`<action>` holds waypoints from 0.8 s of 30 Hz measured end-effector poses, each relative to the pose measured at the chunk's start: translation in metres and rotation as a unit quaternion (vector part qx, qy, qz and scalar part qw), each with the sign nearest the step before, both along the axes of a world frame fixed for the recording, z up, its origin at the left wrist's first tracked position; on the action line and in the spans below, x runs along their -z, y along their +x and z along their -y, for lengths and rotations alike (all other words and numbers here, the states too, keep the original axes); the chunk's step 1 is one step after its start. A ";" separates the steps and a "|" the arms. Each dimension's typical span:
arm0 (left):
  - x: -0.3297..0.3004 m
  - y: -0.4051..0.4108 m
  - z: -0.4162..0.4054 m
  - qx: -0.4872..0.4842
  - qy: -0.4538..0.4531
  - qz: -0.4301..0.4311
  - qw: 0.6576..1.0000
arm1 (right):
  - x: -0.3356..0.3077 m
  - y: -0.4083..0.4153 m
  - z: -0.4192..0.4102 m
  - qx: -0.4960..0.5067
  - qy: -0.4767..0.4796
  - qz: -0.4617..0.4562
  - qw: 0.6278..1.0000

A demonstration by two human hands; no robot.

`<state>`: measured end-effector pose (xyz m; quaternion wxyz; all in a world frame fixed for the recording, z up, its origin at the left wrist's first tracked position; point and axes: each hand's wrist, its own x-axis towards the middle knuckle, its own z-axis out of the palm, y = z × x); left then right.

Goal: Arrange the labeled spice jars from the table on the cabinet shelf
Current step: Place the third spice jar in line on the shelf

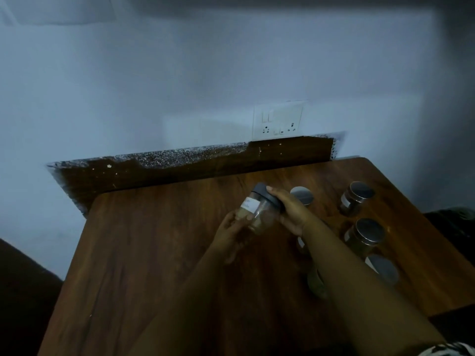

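A clear spice jar (259, 210) with a grey lid and a white label is tilted above the wooden table (144, 242), held between both hands. My left hand (232, 233) grips its base from below left. My right hand (290, 210) wraps over the lid end. Several more jars with metal lids stand on the table's right side: one behind my right hand (303, 194), one at the far right (356, 197), one nearer (366, 233), and one partly blurred (383, 268). Another jar (317, 281) is mostly hidden under my right forearm. The cabinet shelf is not in view.
A white wall with a switch and socket plate (277, 120) rises behind the table. A dark worn skirting strip (180, 165) runs along the wall base. A dark shape (23, 291) sits at the lower left, and dark clutter (452, 219) lies beyond the table's right edge.
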<state>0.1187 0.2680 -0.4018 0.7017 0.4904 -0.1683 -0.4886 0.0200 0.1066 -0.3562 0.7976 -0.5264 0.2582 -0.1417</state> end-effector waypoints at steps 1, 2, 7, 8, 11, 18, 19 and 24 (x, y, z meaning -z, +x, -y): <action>-0.007 -0.003 0.000 0.008 0.007 0.023 1.000 | -0.003 -0.003 -0.003 0.013 0.000 -0.001 1.000; -0.013 -0.006 0.000 0.016 0.005 0.035 0.999 | -0.005 -0.006 -0.005 0.019 0.001 -0.002 1.000; -0.030 -0.021 -0.001 0.032 -0.040 -0.002 0.999 | -0.023 -0.018 -0.014 0.047 0.048 0.028 0.997; -0.035 -0.024 0.001 0.040 -0.030 0.043 0.998 | -0.025 -0.020 -0.012 0.059 0.056 0.031 0.996; -0.048 -0.030 0.008 0.017 -0.014 0.207 0.978 | -0.033 -0.025 -0.008 0.076 0.051 0.022 0.996; -0.066 -0.034 0.017 0.047 -0.047 0.101 0.993 | -0.052 -0.025 0.003 0.069 0.026 0.021 0.997; -0.065 -0.036 0.019 0.042 -0.054 0.106 0.992 | -0.056 -0.027 0.004 0.057 0.037 0.030 0.997; -0.068 -0.053 0.035 0.024 -0.086 0.095 0.991 | -0.070 -0.044 0.020 0.037 0.131 0.081 0.987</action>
